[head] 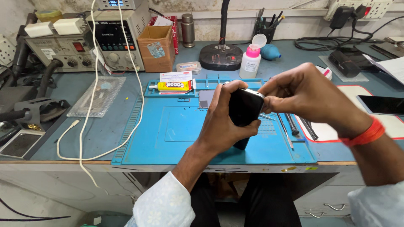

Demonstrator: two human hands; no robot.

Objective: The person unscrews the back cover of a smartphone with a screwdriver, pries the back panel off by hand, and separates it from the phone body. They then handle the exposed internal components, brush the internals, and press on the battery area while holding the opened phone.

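- Black and glossy, the phone (244, 110) is held up above the blue work mat (176, 134), near the middle of the view, tilted with its top edge toward the right hand.
- The left hand (225, 126) is wrapped around the phone from the left, fingers curled over its top and thumb under its lower edge, closed firmly on it.
- The right hand (305, 92) comes in from the right; its fingertips are pinched together at the phone's upper right corner, touching the silver rim. Whether they hold a small tool cannot be told.
- An orange band (365, 133) sits on the right wrist.
- On the mat just right of the phone lie thin metal tools (290, 126), partly hidden by the hands.
- At the mat's far edge lies a yellow glue tube (173, 86).
- Behind it on the desk (105, 126) stand a cardboard box (156, 48) and a white bottle with a pink cap (251, 61).
- To the left sits a grey power supply (113, 40), with a white cable (90, 105) trailing across the desk.
- Another dark phone (382, 105) lies at the far right.
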